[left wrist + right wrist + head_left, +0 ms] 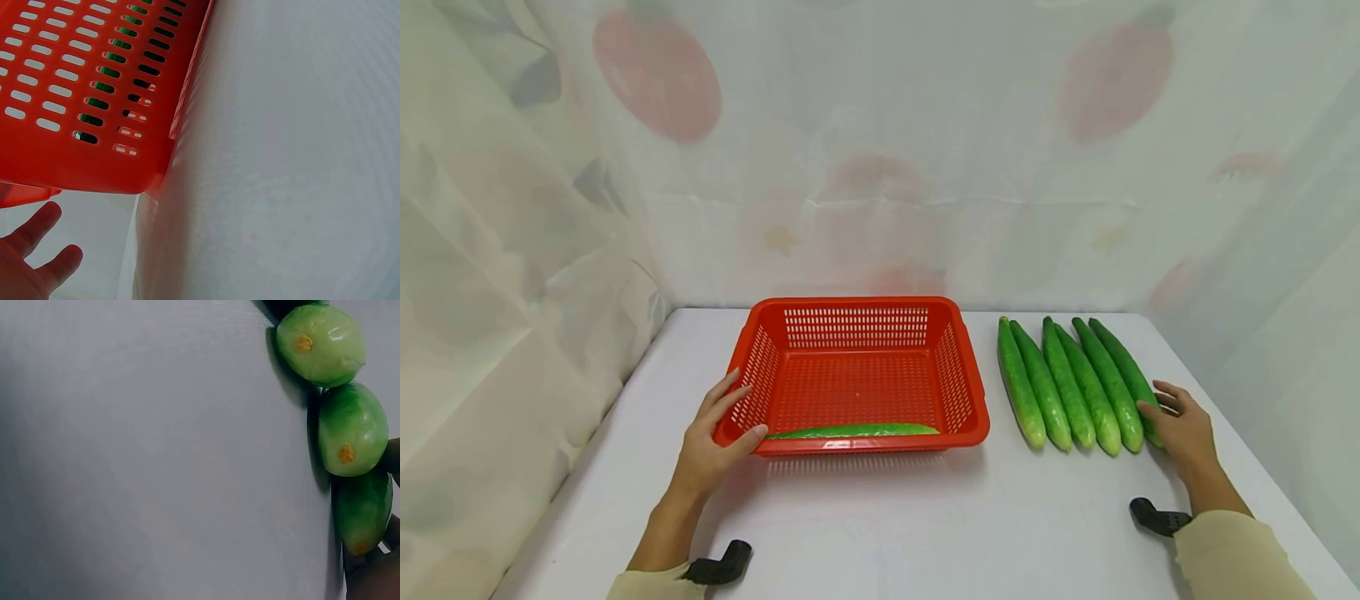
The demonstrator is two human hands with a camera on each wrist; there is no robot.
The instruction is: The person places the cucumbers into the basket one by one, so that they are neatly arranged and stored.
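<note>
A red plastic basket (pixel 859 445) with slotted walls stands on the table, and one cucumber (pixel 857 431) lies inside along its near wall. At the basket's near left corner is my left hand (pixel 711 446), fingers spread and thumb tip right at the rim. The left wrist view shows two fingertips (pixel 69 256) beside the basket's wall (pixel 81 165). Several green cucumbers (pixel 1078 392) lie side by side to the basket's right. My right hand (pixel 1183 429) holds the rightmost cucumber (pixel 364 515), thumb on its left side and fingers on its right.
A white cloth covers the table (pixel 925 533). Patterned curtain fabric (pixel 880 167) hangs behind it and along the left (pixel 512 333) and right sides. Each wrist wears a black camera mount, the left one (pixel 722 565) and the right one (pixel 1157 518).
</note>
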